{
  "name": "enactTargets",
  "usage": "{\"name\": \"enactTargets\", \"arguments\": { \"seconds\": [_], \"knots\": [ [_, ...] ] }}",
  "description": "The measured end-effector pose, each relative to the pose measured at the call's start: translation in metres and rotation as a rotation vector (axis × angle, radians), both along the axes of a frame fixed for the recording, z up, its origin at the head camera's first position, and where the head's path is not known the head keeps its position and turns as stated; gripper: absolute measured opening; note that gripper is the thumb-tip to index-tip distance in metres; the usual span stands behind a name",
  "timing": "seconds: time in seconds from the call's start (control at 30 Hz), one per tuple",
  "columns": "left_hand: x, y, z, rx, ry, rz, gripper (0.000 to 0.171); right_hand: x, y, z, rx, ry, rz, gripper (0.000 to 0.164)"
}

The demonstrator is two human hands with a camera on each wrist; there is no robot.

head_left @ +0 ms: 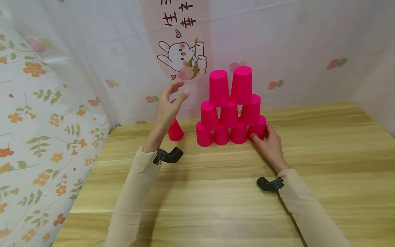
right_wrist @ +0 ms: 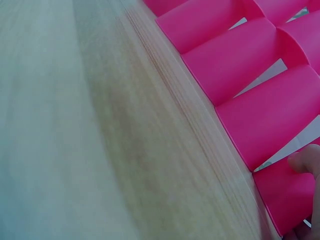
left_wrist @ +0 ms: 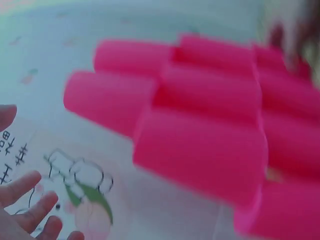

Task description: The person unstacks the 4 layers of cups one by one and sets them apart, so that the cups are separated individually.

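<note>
Upside-down pink cups stand in a stack on the wooden table: several in the bottom row, three in the middle row [head_left: 229, 116], two on top [head_left: 219, 88]. My right hand [head_left: 273, 144] holds the rightmost bottom cup [head_left: 258, 127], its thumb on the front and the other fingers mostly hidden around the far side. In the air left of the stack is my left hand [head_left: 169, 108], fingers spread and slightly bent, holding nothing. The left wrist view shows its fingers [left_wrist: 39, 205] apart from the blurred cups [left_wrist: 200, 150]. Behind the left forearm stands a separate pink cup [head_left: 176, 132].
A white cloth [head_left: 287, 44] with printed fruit and a rabbit hangs close behind the stack. On the left hangs a flowered cloth [head_left: 40, 113]. Black wrist mounts [head_left: 170, 156] are strapped to both forearms. The wooden table [head_left: 210, 206] extends in front of the cups.
</note>
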State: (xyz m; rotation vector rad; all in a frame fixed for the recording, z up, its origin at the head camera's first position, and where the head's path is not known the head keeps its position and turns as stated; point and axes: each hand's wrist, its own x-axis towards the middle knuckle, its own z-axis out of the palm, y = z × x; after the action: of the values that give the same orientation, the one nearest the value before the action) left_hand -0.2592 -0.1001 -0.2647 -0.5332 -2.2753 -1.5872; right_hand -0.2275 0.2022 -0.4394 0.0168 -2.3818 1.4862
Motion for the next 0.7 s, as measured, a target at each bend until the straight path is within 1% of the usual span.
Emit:
{"name": "enactTargets", "arguments": {
  "seconds": [0.03,0.07,0.1,0.23,0.27,0.3,0.4,0.6,0.7],
  "knots": [
    [0.0,0.003,0.003,0.03,-0.031,-0.036,0.047,0.0,-0.001,0.0,-0.002,0.002,0.001,0.055],
    [0.003,0.007,0.008,0.046,-0.062,-0.064,0.047,-0.001,-0.002,0.0,-0.001,0.005,0.0,0.055],
    [0.002,0.011,0.009,0.052,-0.079,-0.085,0.048,-0.001,-0.002,-0.001,0.003,0.008,-0.002,0.055],
    [-0.006,0.03,0.01,0.049,-0.102,-0.143,0.052,0.001,-0.001,-0.001,0.007,0.004,-0.006,0.056],
    [-0.008,0.035,0.009,0.047,-0.103,-0.153,0.054,0.002,0.0,-0.001,0.007,0.001,-0.006,0.056],
    [-0.014,0.038,0.006,0.05,-0.096,-0.162,0.055,0.002,0.001,-0.001,0.007,-0.001,-0.006,0.057],
    [-0.018,0.05,0.004,0.069,-0.097,-0.191,0.057,0.003,0.003,0.0,0.006,-0.004,-0.006,0.058],
    [-0.019,0.064,0.003,0.147,-0.128,-0.219,0.054,0.0,0.002,0.0,0.02,0.013,-0.005,0.056],
    [-0.019,0.07,0.001,0.129,-0.14,-0.211,0.059,-0.001,0.0,-0.002,0.012,0.017,0.003,0.056]
  ]
}}
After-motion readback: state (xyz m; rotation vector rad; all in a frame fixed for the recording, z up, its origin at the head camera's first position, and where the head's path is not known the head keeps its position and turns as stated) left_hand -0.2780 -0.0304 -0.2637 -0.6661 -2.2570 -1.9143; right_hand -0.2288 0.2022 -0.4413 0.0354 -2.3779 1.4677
